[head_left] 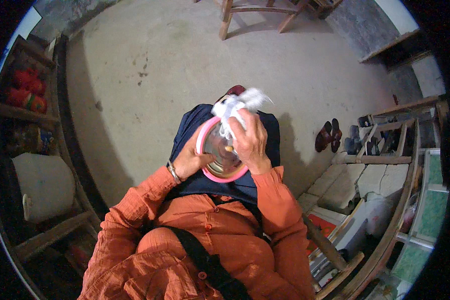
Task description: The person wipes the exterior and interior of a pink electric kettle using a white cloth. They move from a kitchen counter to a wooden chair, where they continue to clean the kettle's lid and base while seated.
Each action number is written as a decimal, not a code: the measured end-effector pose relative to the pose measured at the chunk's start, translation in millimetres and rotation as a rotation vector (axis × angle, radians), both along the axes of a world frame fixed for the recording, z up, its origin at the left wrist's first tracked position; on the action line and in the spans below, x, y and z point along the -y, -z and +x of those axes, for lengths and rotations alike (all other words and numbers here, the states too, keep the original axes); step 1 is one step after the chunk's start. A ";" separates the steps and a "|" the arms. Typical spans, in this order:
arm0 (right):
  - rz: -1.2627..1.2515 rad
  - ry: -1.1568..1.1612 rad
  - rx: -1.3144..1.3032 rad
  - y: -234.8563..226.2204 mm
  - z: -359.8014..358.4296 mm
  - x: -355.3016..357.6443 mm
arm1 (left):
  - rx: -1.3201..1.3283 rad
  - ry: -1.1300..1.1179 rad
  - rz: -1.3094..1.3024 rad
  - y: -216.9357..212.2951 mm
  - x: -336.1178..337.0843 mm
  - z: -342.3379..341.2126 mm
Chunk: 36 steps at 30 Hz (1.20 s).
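Over my lap is a round, shiny object with a pink rim (221,178). Its middle looks glassy or metallic; I cannot tell whether it is a lid or a shallow vessel. My left hand (190,160) grips its left edge, the thumb over the rim. In my right hand (251,142) is a bunched white cloth (230,111), pressed against the upper right of the round object. The cloth's loose end sticks out past the far rim, blurred. The right hand and cloth hide part of the rim.
On the left stands a wooden shelf (55,232) with red items (27,92) and a pale rounded container (45,185). A wooden stool (226,22) is at the far side. Dark shoes (328,136) lie at right, near a wooden rack (370,160) and pale blocks (340,185).
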State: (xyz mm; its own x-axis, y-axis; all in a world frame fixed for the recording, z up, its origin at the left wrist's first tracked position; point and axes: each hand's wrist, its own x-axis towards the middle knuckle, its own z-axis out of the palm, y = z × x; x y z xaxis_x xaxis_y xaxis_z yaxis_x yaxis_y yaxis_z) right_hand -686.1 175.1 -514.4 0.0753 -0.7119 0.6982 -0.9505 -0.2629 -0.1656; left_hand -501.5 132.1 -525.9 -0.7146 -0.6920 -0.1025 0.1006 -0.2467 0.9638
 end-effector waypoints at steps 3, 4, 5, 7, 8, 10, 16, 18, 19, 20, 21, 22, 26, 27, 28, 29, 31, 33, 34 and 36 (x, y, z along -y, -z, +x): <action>0.033 -0.052 -0.025 -4.5 4.5 3.8 | -0.069 -0.078 0.032 4.3 -8.7 -4.9; 0.061 -0.016 -0.023 -4.8 5.7 1.5 | -0.070 -0.129 -0.008 7.7 -9.2 -5.9; 0.093 0.017 -0.022 -4.5 5.9 -2.6 | -0.072 -0.185 -0.044 8.4 -11.3 -7.4; 0.214 0.186 -0.042 1.3 3.6 -16.9 | -0.059 -0.243 -0.084 4.4 -12.1 -8.3; 0.302 0.248 -0.015 -0.4 3.4 -25.8 | -0.055 -0.266 -0.130 2.5 -12.1 -8.9; 0.452 0.361 0.052 1.8 3.0 -38.7 | -0.058 -0.299 -0.180 2.5 -11.4 -10.3; 0.297 0.281 0.352 -10.7 5.3 -30.6 | -0.087 -0.115 -0.137 10.2 -15.8 -11.9; 0.210 0.136 0.423 -16.6 14.9 -23.0 | -0.058 -0.089 -0.117 13.9 -20.8 -13.9; 0.195 0.069 0.445 -22.4 24.7 -21.5 | -0.020 -0.070 -0.216 16.5 -20.8 -14.2; 0.194 0.003 0.455 -24.5 34.7 -21.9 | -0.080 -0.078 -0.027 12.2 -25.6 -15.1; 0.192 -0.063 0.464 -25.5 43.3 -22.9 | -0.089 -0.119 -0.075 20.1 -23.8 -17.8; 0.228 -0.049 0.446 -25.7 48.2 -24.8 | -0.088 -0.117 -0.099 19.1 -20.4 -17.1; 0.249 0.146 0.264 -20.3 27.1 -24.2 | -0.080 -0.148 -0.124 -3.4 -18.2 -17.1; 0.344 0.240 0.255 -22.2 20.3 -26.1 | -0.065 -0.145 -0.182 -2.1 -17.2 -16.2; 0.348 0.274 0.251 -22.8 15.3 -29.1 | -0.049 -0.143 -0.240 0.5 -15.8 -14.8; 0.358 0.314 0.250 -23.6 13.1 -32.6 | -0.030 -0.135 -0.293 2.2 -15.9 -14.3; 0.321 0.270 0.286 -29.2 16.2 -30.4 | -0.037 -0.114 -0.257 1.9 -17.3 -15.7; 0.272 0.177 0.380 -35.6 19.9 -24.9 | -0.019 -0.086 -0.263 2.4 -16.4 -15.3; 0.302 0.137 0.408 -38.5 24.5 -25.7 | 0.015 -0.070 -0.266 -0.3 -17.0 -14.1; 0.384 -0.005 0.445 -33.8 33.6 -28.8 | 0.000 -0.081 -0.305 3.9 -14.0 -12.7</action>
State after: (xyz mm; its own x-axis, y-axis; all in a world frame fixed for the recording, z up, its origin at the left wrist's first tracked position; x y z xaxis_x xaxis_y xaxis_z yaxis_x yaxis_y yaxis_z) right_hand -652.6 203.9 -480.6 -0.1618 -0.9206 0.3553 -0.7666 -0.1095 -0.6328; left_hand -514.2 146.1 -529.8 -0.6556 -0.7458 0.1186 0.1080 0.0628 0.9922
